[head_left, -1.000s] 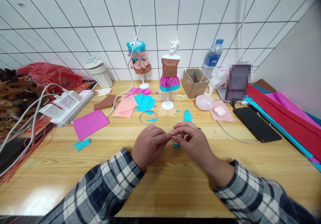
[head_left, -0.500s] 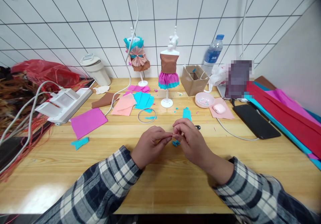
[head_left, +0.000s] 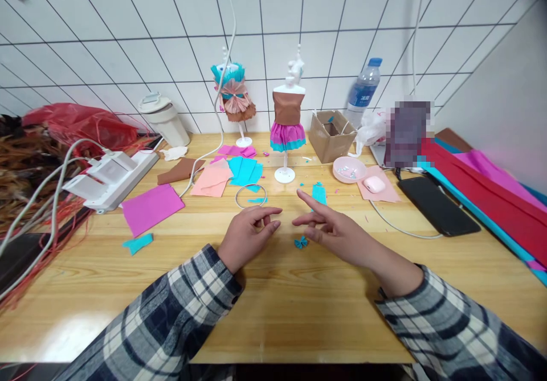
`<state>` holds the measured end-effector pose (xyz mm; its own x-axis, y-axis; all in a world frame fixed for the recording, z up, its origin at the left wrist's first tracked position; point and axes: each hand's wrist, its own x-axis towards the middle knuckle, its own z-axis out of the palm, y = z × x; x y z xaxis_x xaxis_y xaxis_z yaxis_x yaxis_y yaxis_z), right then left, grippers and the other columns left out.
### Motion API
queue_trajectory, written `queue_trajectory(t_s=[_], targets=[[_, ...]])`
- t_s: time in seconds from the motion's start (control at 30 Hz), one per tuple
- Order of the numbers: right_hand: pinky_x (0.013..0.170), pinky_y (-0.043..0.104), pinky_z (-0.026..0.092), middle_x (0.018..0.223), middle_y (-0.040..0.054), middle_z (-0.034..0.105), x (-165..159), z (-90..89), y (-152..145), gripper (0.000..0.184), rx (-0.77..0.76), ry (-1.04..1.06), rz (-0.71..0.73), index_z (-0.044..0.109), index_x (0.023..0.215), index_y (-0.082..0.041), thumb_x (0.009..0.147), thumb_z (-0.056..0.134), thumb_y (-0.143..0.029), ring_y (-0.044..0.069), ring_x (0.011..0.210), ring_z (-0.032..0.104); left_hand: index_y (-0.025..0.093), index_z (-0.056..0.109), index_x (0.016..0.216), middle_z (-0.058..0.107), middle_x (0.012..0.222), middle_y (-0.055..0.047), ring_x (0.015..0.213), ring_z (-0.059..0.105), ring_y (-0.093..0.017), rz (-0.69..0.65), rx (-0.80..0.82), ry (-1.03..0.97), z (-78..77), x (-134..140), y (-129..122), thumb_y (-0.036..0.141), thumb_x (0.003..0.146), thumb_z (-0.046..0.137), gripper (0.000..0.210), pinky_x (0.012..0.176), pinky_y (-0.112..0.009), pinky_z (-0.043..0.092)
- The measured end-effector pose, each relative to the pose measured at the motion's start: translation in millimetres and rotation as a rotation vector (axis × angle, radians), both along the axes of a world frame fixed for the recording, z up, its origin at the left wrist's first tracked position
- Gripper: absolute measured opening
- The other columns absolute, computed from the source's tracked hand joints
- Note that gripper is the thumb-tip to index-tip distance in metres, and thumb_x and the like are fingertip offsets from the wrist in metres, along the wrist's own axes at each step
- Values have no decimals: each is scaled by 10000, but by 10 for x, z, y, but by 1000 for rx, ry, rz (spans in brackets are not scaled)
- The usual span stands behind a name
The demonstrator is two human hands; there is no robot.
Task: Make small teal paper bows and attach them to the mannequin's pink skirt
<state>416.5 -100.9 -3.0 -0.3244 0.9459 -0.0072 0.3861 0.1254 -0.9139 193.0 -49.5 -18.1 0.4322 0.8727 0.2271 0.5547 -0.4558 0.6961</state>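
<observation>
Over the middle of the wooden table, my left hand (head_left: 249,236) holds nothing, its thumb and fingers apart. My right hand (head_left: 337,230) is empty too, with the index finger stretched out and the others loosely bent. Just below its fingertips lies a small blue paper bow (head_left: 301,242). A turquoise crepe paper piece (head_left: 318,193) rests behind the right hand. Beyond my left hand lies a thin metal ring (head_left: 250,196). Farther back stands a white mini mannequin (head_left: 290,89) in a brown top (head_left: 287,109) and a magenta skirt with a turquoise hem (head_left: 287,136).
A second dressed mannequin (head_left: 235,93) stands behind. Paper sheets, such as a magenta one (head_left: 152,209), lie left. Toward the right are a cardboard box (head_left: 331,137), a pink bowl (head_left: 349,169), a water bottle (head_left: 363,90) and a black phone (head_left: 438,205). A power strip (head_left: 117,181) sits left.
My hands have moved apart and their pinched fingers have opened. The right hand has shifted to the right, so the blue bow shows more fully on the table.
</observation>
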Motion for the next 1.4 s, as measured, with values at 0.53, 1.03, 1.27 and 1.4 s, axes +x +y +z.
queue_trajectory(t_s=[0.53, 1.03, 1.27, 1.4], targets=[[675, 262, 422, 936, -33, 675, 41, -283, 75, 1004, 117, -264, 60, -54, 1496, -365, 771, 557, -36, 114, 641, 514, 199, 681, 1089, 611, 720, 2, 710, 550, -141, -32, 11, -30, 8, 15, -29, 256, 840, 603, 267, 697, -268, 428], [706, 303, 459, 865, -13, 658, -157, -151, -29, 936, 300, -174, -91, -26, 1506, -334, 814, 548, -74, 155, 714, 554, 201, 740, 826, 677, 789, -45, 778, 588, -179, -156, -77, 77, 0, 116, -113, 438, 811, 639, 258, 754, -307, 428], [691, 299, 453, 1011, 33, 662, -194, -134, -41, 914, 226, -53, -177, 77, 1505, -304, 790, 636, -204, 148, 736, 527, 180, 705, 761, 672, 767, -43, 760, 595, -167, -156, -139, -46, 30, 127, -117, 295, 812, 638, 142, 730, -289, 448], [616, 264, 426, 832, -10, 672, -200, -138, -20, 879, 0, 67, -168, 130, 1496, -264, 777, 632, -210, 119, 617, 509, 180, 688, 745, 657, 760, -40, 761, 579, -169, -178, -129, -39, 38, 129, -132, 310, 810, 637, 153, 729, -293, 445]])
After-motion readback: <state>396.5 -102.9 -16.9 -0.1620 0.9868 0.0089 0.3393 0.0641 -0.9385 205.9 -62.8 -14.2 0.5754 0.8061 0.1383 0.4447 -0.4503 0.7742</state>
